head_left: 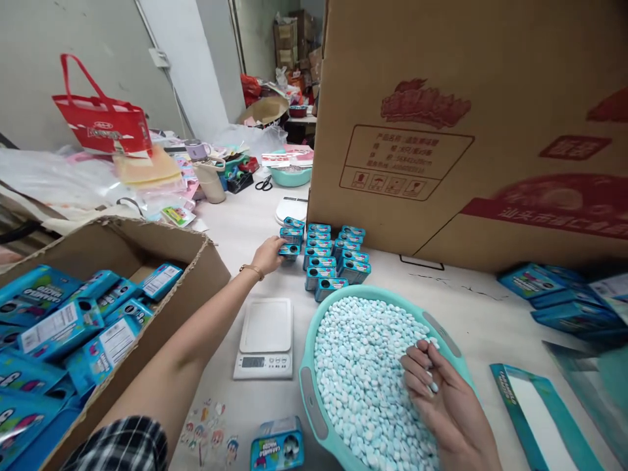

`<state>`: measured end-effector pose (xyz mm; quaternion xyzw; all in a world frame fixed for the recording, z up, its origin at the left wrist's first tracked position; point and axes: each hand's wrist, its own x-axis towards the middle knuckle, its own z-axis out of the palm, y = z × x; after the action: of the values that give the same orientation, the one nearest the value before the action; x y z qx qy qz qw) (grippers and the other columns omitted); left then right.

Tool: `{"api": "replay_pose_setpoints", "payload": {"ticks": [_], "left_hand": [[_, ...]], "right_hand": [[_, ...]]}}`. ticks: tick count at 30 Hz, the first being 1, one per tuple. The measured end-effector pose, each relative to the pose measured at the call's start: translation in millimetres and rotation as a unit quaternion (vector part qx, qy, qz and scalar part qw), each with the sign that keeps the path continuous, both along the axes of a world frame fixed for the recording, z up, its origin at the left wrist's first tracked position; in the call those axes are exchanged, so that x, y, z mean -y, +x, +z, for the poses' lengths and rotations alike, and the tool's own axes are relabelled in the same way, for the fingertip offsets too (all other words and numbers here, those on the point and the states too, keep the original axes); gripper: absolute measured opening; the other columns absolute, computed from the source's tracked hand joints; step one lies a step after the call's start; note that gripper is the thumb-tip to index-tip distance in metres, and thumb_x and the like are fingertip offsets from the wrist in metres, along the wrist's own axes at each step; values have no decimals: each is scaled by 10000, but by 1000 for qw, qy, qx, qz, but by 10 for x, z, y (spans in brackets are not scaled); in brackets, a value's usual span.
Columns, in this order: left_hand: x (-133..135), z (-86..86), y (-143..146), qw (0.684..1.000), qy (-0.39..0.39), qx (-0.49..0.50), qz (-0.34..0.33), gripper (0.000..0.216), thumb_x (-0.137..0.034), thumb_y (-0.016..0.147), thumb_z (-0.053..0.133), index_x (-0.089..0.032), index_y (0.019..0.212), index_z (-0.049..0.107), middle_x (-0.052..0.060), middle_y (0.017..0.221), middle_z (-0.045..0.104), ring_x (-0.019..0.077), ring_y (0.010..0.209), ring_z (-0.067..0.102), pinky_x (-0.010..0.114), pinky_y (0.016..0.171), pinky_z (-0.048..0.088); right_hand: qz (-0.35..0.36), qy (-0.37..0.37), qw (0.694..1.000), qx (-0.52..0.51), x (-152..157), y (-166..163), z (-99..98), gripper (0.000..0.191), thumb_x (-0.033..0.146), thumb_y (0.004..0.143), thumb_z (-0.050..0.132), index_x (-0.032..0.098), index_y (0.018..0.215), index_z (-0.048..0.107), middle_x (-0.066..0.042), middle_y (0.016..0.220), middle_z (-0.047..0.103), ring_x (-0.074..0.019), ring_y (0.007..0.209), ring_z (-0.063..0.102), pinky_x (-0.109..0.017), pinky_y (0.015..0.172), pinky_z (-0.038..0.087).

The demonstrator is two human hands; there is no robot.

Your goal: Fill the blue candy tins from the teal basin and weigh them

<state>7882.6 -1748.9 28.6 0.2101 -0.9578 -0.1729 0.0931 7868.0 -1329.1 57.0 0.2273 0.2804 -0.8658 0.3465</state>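
Note:
My left hand (269, 255) is stretched forward, its fingers closed on the edge of a small blue candy box (289, 250) at the front of a short row. Right beside it stand further rows of similar blue boxes (320, 263). My right hand (441, 399) is curled over a turquoise basin (309, 353), with a few candies (432, 386) between its fingers. Pale blue and white candies (367, 366) fill the basin. A white kitchen scale (267, 327) sits left of the basin, its pan bare.
An open carton (196, 275) of blue packs is at left. One blue box (278, 445) lies near the front edge. A large cardboard box (441, 65) blocks the back right. Flat packaging (540, 418) lies at right. Scissors (263, 184) and a red bag (105, 124) are farther back.

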Motion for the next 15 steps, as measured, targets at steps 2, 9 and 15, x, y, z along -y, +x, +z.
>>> {"api": "replay_pose_setpoints", "payload": {"ticks": [2,9,15], "left_hand": [[-1,-27,-133,1000,6,7,11,405,-221,812,654,-194,1215,620,107,1230,605,267,1114,597,353,950,472],[-110,-18,-43,989,55,46,126,528,-321,773,705,-137,1241,543,208,1223,613,391,1196,575,459,968,449],[-98,-41,-118,937,225,62,259,613,-397,828,720,-86,1303,489,187,1103,675,286,982,686,416,825,555]], "right_hand": [[-9,-6,1000,6,-37,9,5,189,164,811,719,192,888,548,72,686,383,-39,456,395,-173,356,393],[0,-7,1000,-15,-152,-17,-96,184,160,842,679,209,900,512,79,680,377,-31,448,387,-149,362,365],[23,-26,999,-12,-72,0,-106,172,137,856,661,204,906,511,76,694,399,-29,456,399,-146,364,356]]}}
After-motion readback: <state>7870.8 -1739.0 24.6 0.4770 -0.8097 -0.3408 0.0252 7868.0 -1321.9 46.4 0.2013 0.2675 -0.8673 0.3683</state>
